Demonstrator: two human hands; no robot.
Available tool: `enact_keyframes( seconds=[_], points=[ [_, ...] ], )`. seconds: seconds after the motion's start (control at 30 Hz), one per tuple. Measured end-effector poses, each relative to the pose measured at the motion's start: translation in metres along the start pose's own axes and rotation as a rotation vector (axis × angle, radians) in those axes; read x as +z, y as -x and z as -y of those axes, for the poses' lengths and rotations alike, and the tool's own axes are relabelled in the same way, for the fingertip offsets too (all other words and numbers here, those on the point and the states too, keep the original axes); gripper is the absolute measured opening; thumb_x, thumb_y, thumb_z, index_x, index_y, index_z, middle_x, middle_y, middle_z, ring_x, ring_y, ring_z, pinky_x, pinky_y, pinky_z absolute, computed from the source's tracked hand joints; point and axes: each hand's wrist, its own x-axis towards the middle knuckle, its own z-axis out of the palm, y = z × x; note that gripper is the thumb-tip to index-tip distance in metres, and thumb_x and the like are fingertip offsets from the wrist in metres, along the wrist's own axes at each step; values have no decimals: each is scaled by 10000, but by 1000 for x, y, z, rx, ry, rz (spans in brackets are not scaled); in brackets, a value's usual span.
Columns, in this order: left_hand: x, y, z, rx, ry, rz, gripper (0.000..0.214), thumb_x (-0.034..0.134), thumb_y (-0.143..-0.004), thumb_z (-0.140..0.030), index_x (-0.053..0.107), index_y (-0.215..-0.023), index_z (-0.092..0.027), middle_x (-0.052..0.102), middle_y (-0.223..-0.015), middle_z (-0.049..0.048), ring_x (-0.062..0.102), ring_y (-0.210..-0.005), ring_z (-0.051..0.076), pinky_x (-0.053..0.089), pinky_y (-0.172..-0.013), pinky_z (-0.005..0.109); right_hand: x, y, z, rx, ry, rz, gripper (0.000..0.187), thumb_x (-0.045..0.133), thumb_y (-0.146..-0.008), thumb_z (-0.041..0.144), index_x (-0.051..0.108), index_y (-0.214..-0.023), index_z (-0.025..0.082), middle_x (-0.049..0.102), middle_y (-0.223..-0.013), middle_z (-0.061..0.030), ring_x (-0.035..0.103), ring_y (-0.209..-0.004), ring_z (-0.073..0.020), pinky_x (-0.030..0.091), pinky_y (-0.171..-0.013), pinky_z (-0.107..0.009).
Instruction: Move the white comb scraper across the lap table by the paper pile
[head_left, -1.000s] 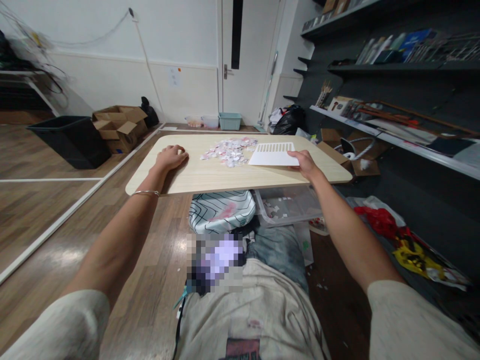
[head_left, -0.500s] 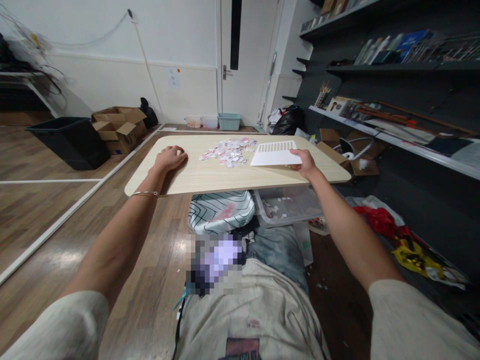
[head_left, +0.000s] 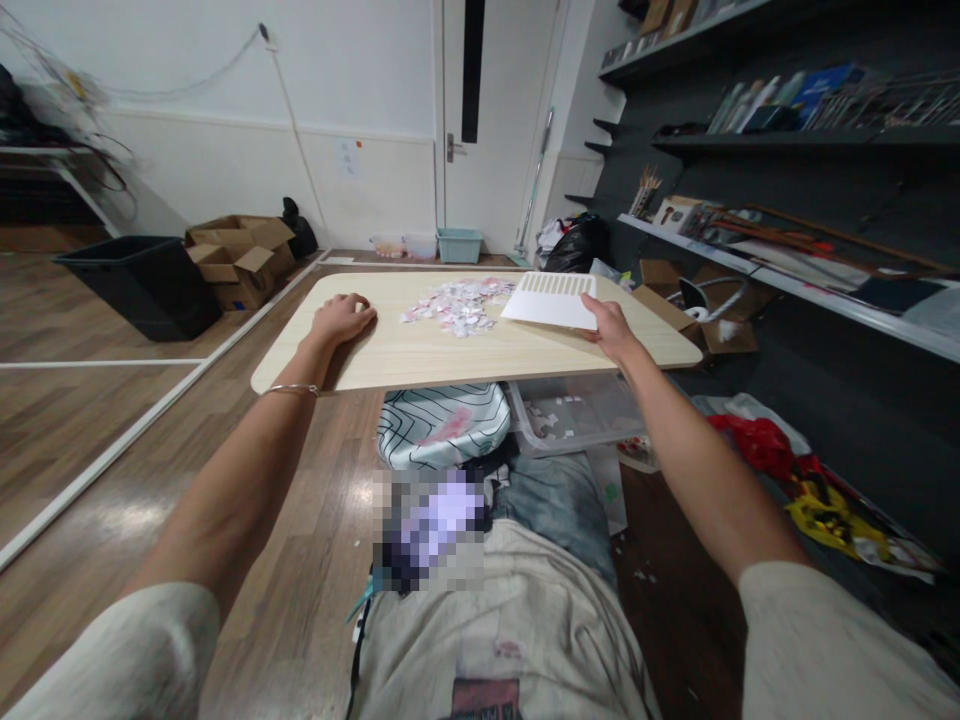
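A white flat panel [head_left: 551,308] with a row of narrow slots along its far edge is held in my right hand [head_left: 609,325]. My thumb lies on top and the other fingers are underneath, mostly hidden. The panel tilts above the right part of the pale wooden tabletop [head_left: 420,365]. Left of it lies a heap of small white and pinkish paper scraps [head_left: 457,305]. My left hand [head_left: 343,318] rests on the tabletop's left part, fingers loosely curled and apart, with nothing visible in them.
Below the table edge are a patterned cloth-like bin [head_left: 442,425] and a clear plastic tub [head_left: 581,420] with scraps inside. A blurred phone [head_left: 439,525] lies at my lap. Dark shelves [head_left: 765,140] line the right; a black bin [head_left: 142,290] and cardboard boxes [head_left: 240,250] stand left.
The slotted panel's near right side has shifted slightly left and its far edge has risen, with my right hand turning a little. My left hand stays on the tabletop.
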Motion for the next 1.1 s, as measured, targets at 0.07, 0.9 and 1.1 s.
enact_keyframes(
  seconds=[0.07, 0.9, 1.1],
  points=[
    [-1, 1, -1, 2, 2, 4, 653, 548, -1066, -523, 827, -1563, -204, 710, -1705, 260, 665, -1588, 486, 523, -1354, 606, -2, -2, -3, 23, -14, 5, 633, 1042, -770, 651, 526, -820, 287, 496, -637, 50, 422, -535, -121, 253, -431, -229],
    [-3, 4, -6, -13, 25, -2, 651, 576, -1056, -553, 832, -1557, -225, 719, -1704, 250, 646, -1611, 487, 522, -1355, 610, 3, -1, -2, 48, 130, 130, 647, 1072, -815, 721, 646, -720, 244, 667, -620, -5, 550, -582, -155, 410, -522, -269],
    [-2, 3, -5, -2, 15, 3, 659, 553, -1071, -524, 825, -1581, -206, 708, -1720, 263, 653, -1613, 486, 519, -1360, 615, -3, -1, -2, 70, 59, 32, 464, 1042, -750, 505, 665, -732, 234, 672, -648, -4, 560, -616, -159, 440, -533, -257]
  ],
)
